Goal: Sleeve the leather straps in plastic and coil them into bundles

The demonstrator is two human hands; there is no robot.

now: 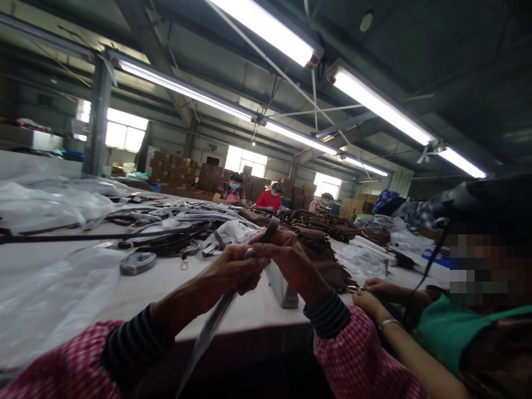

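My left hand (pixel 233 270) and my right hand (pixel 286 254) meet above the table's front edge, both closed on one strap (pixel 271 229). Its dark brown end curls up over the fingers of my right hand. Below my left hand, a long greyish length that looks wrapped in clear film hangs down past the table edge. Under my right hand a pale block-like object (pixel 282 288) stands on the table, partly covered by the hand. Close behind lie white wrapping scraps (pixel 235 231) and a stack of brown bag-like pieces (pixel 318 252).
Wrapped straps (pixel 187 213) lie heaped across the white table (pixel 162 305). A coiled strap (pixel 137 263), a metal clasp (pixel 184 261) and plastic sheeting (pixel 54 299) are at left. Beside me on the right, a co-worker's hands (pixel 368 296) hold a brown piece. More people sit beyond, before stacked cartons.
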